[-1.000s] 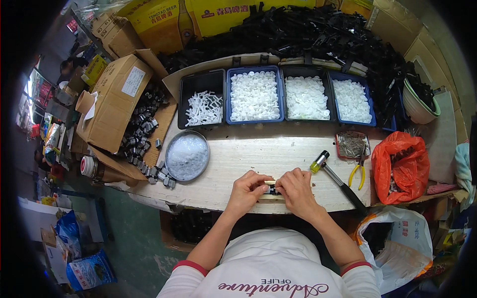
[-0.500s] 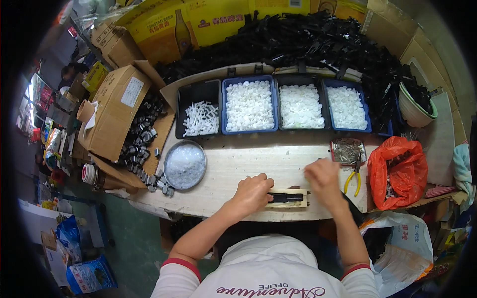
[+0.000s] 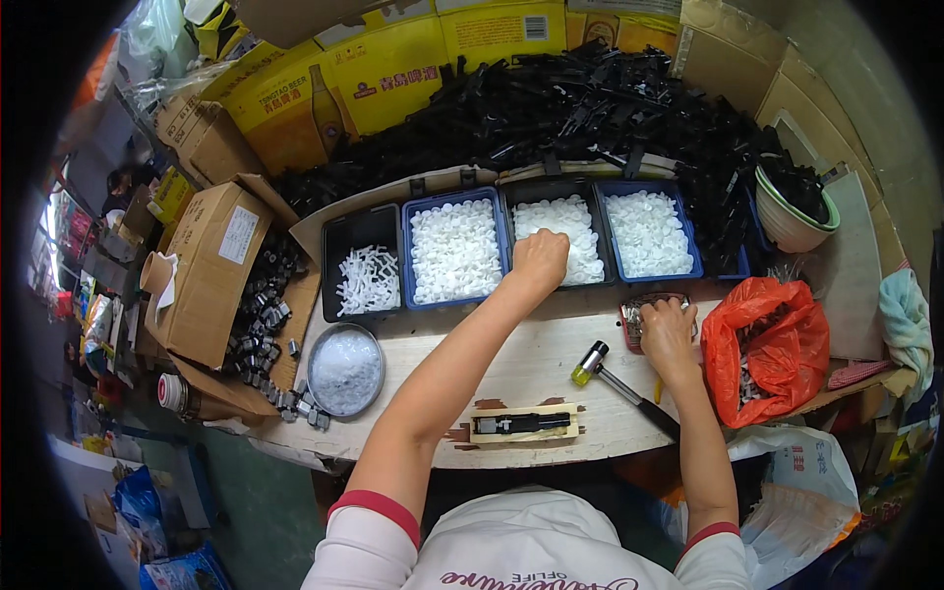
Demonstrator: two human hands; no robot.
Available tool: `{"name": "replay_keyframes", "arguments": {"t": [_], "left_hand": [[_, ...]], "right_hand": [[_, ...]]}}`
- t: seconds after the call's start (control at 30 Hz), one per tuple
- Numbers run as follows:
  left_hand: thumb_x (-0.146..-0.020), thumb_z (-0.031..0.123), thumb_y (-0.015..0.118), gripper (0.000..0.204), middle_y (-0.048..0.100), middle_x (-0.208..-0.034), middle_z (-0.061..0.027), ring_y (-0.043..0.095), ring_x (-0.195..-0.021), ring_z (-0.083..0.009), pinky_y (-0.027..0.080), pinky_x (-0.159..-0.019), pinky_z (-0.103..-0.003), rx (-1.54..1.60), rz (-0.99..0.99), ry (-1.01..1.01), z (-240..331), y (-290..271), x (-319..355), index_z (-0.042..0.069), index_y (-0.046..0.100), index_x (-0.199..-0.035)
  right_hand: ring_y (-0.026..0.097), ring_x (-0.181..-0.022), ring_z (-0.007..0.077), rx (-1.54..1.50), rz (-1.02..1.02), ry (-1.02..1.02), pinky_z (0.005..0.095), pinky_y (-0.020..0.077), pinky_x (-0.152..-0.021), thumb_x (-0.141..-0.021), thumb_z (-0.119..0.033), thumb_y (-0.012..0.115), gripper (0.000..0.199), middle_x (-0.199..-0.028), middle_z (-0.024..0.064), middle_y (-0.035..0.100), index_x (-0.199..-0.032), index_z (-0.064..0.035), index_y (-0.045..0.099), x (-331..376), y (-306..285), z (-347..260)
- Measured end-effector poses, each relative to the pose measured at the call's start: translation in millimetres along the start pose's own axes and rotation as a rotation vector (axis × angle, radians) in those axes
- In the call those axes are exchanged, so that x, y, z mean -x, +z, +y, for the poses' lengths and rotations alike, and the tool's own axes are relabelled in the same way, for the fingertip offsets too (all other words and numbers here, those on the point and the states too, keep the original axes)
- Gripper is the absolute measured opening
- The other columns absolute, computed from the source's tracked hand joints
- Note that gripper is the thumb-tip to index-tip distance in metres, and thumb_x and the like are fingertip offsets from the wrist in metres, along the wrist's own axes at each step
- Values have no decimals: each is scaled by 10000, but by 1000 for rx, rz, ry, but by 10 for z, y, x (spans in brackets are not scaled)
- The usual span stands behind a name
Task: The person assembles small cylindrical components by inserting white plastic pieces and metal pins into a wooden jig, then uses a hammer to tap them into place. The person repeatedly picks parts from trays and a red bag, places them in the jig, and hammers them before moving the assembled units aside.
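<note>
My left hand (image 3: pixel 542 259) reaches over the black bin (image 3: pixel 603 277) of small white plastic pieces (image 3: pixel 560 218), its fingers curled in and whatever they hold hidden. My right hand (image 3: pixel 669 336) dips its spread fingertips into a small red tray (image 3: pixel 629 324) of thin metal pins. Near the table's front edge lies a cream holding block (image 3: pixel 573 421); a long black part (image 3: pixel 531 424) with a grey metal piece at its left end rests in it. Beside my right forearm lies a hammer (image 3: pixel 615 379) with a yellow-and-black head and dark handle.
Other bins hold white tubes (image 3: pixel 369 278) and white pieces (image 3: pixel 455 246). A round metal dish (image 3: pixel 346 370), grey metal parts (image 3: pixel 265 329) and a cardboard box (image 3: pixel 208 280) stand left. A red bag (image 3: pixel 762 344) sits right. Black parts (image 3: pixel 590 108) are heaped behind.
My left hand has left the holding block and moved up to the bin. My right hand has gone to the pin tray. The hammer now shows on the table, and the view has shifted.
</note>
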State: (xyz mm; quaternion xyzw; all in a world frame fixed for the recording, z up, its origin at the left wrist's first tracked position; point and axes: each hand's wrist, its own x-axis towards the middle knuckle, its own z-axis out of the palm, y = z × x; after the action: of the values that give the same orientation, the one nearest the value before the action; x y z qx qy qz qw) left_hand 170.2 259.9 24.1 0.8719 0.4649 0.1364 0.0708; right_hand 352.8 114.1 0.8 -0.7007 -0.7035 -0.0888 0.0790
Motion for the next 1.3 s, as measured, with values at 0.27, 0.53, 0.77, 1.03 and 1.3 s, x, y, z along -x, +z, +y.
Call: {"name": "replay_keyframes", "arguments": {"t": [0.27,0.53,0.77,1.03,1.3], "left_hand": [[-630,5,543,113,604,-781,-236,597,-755,-393,490,-649,-437,1,-106,36,-64,-89,24,-26,606,-718],[-636,-2,596,132,611,-777,-226,617,-700,-333,506,-612,-392,231,16,64,-203,-176,9,-48,609,-759],[-764,-47,584,108,599,-739,-125,600,-627,-178,515,-540,-270,1644,-65,-330,-81,-624,598,-75,574,-868],[-763,-62,577,103,575,-827,-140,602,-673,-201,539,-565,-310,2022,-82,-238,175,-282,1768,-5,591,-847],[-750,-71,589,92,545,-855,-121,611,-698,-207,568,-599,-318,1998,-8,-195,201,-305,1974,-9,601,-817]], "right_hand": [[503,-841,252,-282,81,72,406,304,-721,-748,-56,563,67,-818,65,568,-808,-81,580,66,-136,83],[514,-846,235,-359,103,102,388,295,-720,-752,-45,558,63,-811,50,565,-795,-89,568,103,-204,74],[506,-699,129,-1012,158,216,274,360,-668,-780,-54,563,56,-761,11,563,-835,-64,566,164,-295,-67],[461,-784,42,-1751,-263,206,192,368,-721,-848,-104,551,76,-842,-24,520,-883,-38,539,376,-610,-918],[423,-713,31,-1754,-332,148,185,345,-636,-852,-135,541,99,-781,-42,515,-860,-38,557,400,-570,-1154]]}}
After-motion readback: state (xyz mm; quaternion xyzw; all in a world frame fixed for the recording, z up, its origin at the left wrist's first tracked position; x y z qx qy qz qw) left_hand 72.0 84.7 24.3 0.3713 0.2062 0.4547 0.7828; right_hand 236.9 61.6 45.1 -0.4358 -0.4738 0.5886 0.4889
